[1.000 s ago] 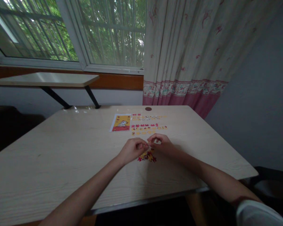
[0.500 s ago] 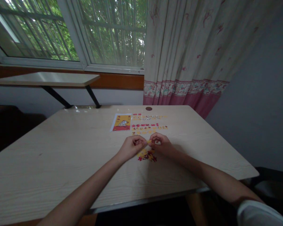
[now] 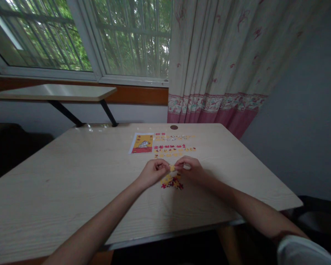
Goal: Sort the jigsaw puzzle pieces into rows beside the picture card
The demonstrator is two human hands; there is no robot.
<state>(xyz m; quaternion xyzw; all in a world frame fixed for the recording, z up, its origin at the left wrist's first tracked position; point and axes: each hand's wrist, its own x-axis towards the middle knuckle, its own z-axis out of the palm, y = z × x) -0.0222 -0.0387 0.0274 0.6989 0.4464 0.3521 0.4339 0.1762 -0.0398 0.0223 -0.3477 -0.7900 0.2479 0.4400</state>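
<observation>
Between the fingertips of both hands is a small yellow jigsaw puzzle piece [image 3: 172, 168]. My left hand [image 3: 153, 173] pinches it from the left, and my right hand [image 3: 191, 169] grips its other side. Just below the hands lies a loose pile of puzzle pieces [image 3: 171, 182] in yellow, red and dark colours. Beyond the fingers, rows of sorted pieces [image 3: 169, 147] stretch across the table, red ones and yellow ones in separate lines. Left of these rows rests a picture card [image 3: 142, 143] with a white animal on yellow and red.
The pale wooden table [image 3: 71, 184] reaches to the window wall. A raised shelf [image 3: 55, 92] on black legs stands at its back left. A dark round disc [image 3: 174, 127] sits near the far edge, before the curtain [image 3: 209, 73].
The yellow puzzle piece has turned slightly and shows more of its face between the fingertips. My right fingers have shifted a little; the pile and rows look the same.
</observation>
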